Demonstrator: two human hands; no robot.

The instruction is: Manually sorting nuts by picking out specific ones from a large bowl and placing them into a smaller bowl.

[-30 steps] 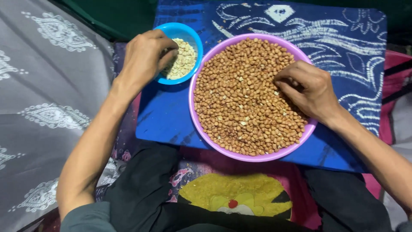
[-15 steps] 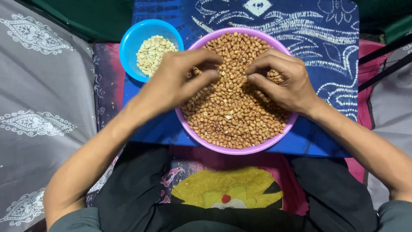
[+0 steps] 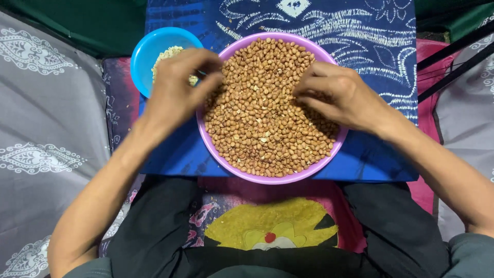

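Now L hand (image 3: 177,90) btwn blue bowl (image 3: 146,49) & peanuts (image 3: 262,118).

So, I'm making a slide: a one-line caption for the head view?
Left hand over blue bowl, right hand in purple bowl of peanuts.

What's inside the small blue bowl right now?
The small blue plastic bowl holds pale skinned peanuts. The left hand covers the bowl's right side, so how full it is cannot be seen.
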